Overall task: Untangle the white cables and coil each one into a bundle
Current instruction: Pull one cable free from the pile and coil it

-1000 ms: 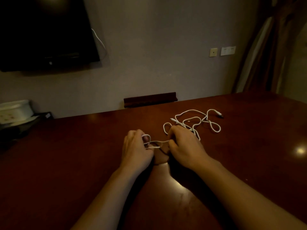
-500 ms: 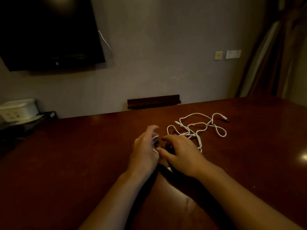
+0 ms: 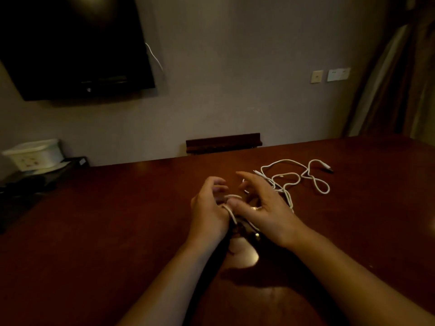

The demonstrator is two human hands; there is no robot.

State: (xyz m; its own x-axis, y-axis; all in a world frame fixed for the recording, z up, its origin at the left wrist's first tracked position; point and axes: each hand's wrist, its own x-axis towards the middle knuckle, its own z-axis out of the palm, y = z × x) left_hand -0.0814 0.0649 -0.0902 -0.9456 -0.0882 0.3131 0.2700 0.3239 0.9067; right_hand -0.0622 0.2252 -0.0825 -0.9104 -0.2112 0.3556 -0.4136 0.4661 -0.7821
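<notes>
My left hand (image 3: 208, 209) has its fingers curled and holds a small loop of white cable (image 3: 230, 200) that runs across its thumb side. My right hand (image 3: 264, 208) is close beside it with fingers spread, and its thumb tip touches that loop. The rest of the white cable (image 3: 295, 178) lies in loose, crossing loops on the dark wooden table (image 3: 117, 231) just beyond my right hand. One plug end (image 3: 328, 167) points to the far right. One strand passes under my right palm, where it is hidden.
A dark chair back (image 3: 223, 142) stands at the table's far edge. A white box (image 3: 33, 154) sits on a dark stand at the left. A black screen (image 3: 75, 48) hangs on the wall, and curtains (image 3: 400, 78) hang at the right.
My hands were apart with a strand stretched between them. They have since closed together. My right hand's fingers have opened and spread, and the loop now sits at my left hand.
</notes>
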